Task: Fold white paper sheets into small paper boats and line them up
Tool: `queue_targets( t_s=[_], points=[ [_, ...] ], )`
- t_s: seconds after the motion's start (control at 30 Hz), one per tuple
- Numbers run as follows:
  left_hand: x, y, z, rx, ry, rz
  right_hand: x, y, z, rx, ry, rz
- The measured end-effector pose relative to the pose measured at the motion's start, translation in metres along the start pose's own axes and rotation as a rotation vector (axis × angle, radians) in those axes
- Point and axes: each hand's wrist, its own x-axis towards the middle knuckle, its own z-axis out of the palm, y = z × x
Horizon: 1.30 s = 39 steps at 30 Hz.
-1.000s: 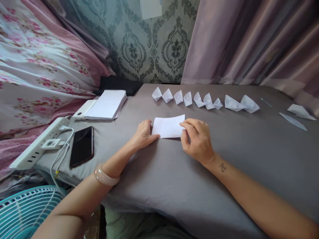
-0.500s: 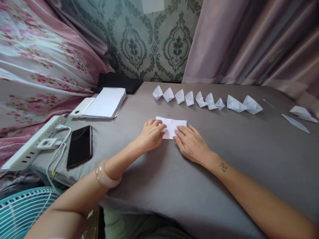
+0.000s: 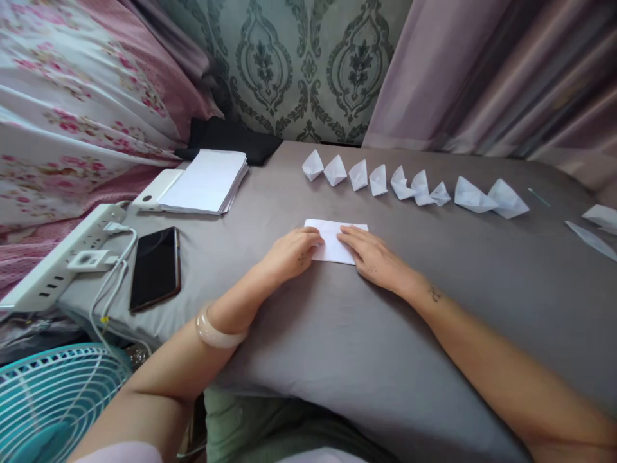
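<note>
A white folded sheet of paper [image 3: 333, 247] lies flat on the grey cloth in front of me. My left hand [image 3: 295, 253] is at its left edge, fingers bent and pressed together on the paper; the thumb is mostly hidden. From the right, my right hand [image 3: 373, 255] rests with outstretched fingers over the sheet, fingertips near its upper middle. Behind the sheet stands a row of folded white paper boats [image 3: 358, 175], several in number, some touching one another.
To the left are a stack of white paper [image 3: 205, 180], a black phone [image 3: 155, 269] and a white power strip [image 3: 62, 257] with cables. A teal fan [image 3: 58, 399] stands at lower left. More folded paper [image 3: 590, 239] and a thin stick [image 3: 538, 197] lie at far right.
The right hand has moved from the sheet's lower right up over its upper middle. The left fingers have drawn closer together at the left edge. The view has tilted down slightly.
</note>
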Motion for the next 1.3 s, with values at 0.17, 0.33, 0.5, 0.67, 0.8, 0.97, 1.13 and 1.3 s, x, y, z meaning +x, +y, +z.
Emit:
queue_targets(
  t_s=[0.17,0.33,0.5,0.67,0.8,0.97,1.13,1.3],
  points=[
    [0.0,0.0,-0.001,0.007,0.006,0.067,-0.009,-0.003,-0.007,0.077,-0.006,0.026],
    [0.002,0.004,-0.001,0.152,-0.053,0.139,-0.013,-0.003,-0.008,0.009,0.116,-0.14],
    [0.002,0.012,-0.003,0.107,0.023,0.178,-0.006,-0.012,-0.014,-0.006,0.234,-0.217],
    [-0.001,0.024,-0.016,-0.408,0.353,-0.021,0.0,-0.027,-0.058,0.384,0.596,0.046],
    [0.0,0.03,-0.019,-1.029,0.393,-0.232,0.004,-0.019,-0.075,0.966,0.49,0.329],
    [0.005,0.029,-0.012,-1.268,0.352,-0.309,0.009,-0.015,-0.047,1.3,0.172,0.431],
    [0.006,0.027,-0.003,-1.182,0.34,-0.345,0.007,-0.03,-0.024,1.433,0.204,0.5],
    [0.007,0.025,0.002,-1.158,0.21,-0.417,0.002,-0.037,-0.02,1.455,0.265,0.594]
  ],
)
